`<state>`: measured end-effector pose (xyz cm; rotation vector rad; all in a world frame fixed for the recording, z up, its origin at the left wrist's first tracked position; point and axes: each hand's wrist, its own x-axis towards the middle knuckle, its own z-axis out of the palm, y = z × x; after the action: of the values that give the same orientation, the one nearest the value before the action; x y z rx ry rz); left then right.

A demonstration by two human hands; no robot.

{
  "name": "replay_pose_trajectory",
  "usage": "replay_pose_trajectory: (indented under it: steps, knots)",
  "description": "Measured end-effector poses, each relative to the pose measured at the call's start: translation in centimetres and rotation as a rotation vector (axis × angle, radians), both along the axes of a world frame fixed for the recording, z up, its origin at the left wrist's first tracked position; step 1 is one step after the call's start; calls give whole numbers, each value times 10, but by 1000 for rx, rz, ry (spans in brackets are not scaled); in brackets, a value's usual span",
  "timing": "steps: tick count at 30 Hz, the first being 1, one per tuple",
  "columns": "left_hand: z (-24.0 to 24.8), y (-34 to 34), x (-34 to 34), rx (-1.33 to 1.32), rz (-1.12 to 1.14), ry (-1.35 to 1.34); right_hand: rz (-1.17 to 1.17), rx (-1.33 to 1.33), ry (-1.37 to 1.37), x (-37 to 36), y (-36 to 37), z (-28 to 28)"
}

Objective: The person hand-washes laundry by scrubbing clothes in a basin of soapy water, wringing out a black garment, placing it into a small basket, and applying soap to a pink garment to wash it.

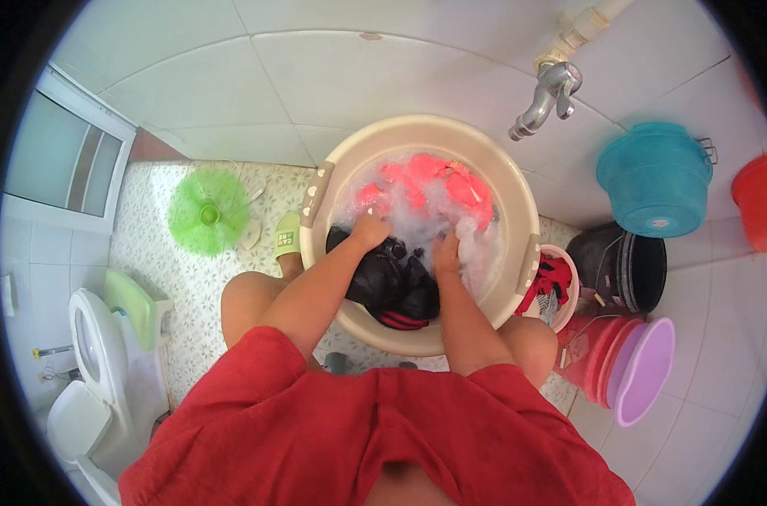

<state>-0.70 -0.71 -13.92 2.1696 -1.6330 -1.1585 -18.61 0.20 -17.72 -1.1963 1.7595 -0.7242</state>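
Observation:
A large beige basin [505, 181] stands between my knees, filled with sudsy water. In its near left part lies a wet black garment [387, 278] with a red striped edge. Bright pink cloth [421, 177] floats in the suds at the far side. My left hand [371, 228] is closed on the upper edge of the black garment. Just right of that garment, my right hand [446, 251] dips into the white suds with its fingers curled; foam hides their tips and whatever they hold.
A metal tap [548, 97] juts from the wall above. To the right are a teal bucket [657, 181], a black bucket [611, 266], stacked red buckets [594, 354] and a purple basin [645, 371]. A green mesh item [202, 212] lies on the left floor, near a white toilet [96, 337].

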Motion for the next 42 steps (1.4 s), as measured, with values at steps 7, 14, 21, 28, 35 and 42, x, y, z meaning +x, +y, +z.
replay_pose_trajectory:
  steps: [7, 14, 21, 28, 35, 42]
  knots:
    - [2, -25, 6, 186, 357, 993, 176, -349, 140, 70, 37, 77]
    - [38, 14, -18, -272, 57, 576, -58, -505, 414, 61, -11, 75]
    - [50, 6, -5, 238, 177, 589, 119, -517, 296, 2, -22, 29]
    - [6, -46, 6, -5, -147, 33, 376, -156, 231, -24, -15, 1]
    - [-2, -64, 37, -155, -8, -56, 455, -159, 161, 17, 5, -55]
    - [24, -86, -14, -164, -214, 368, 770, -61, 536, -131, -68, -201]
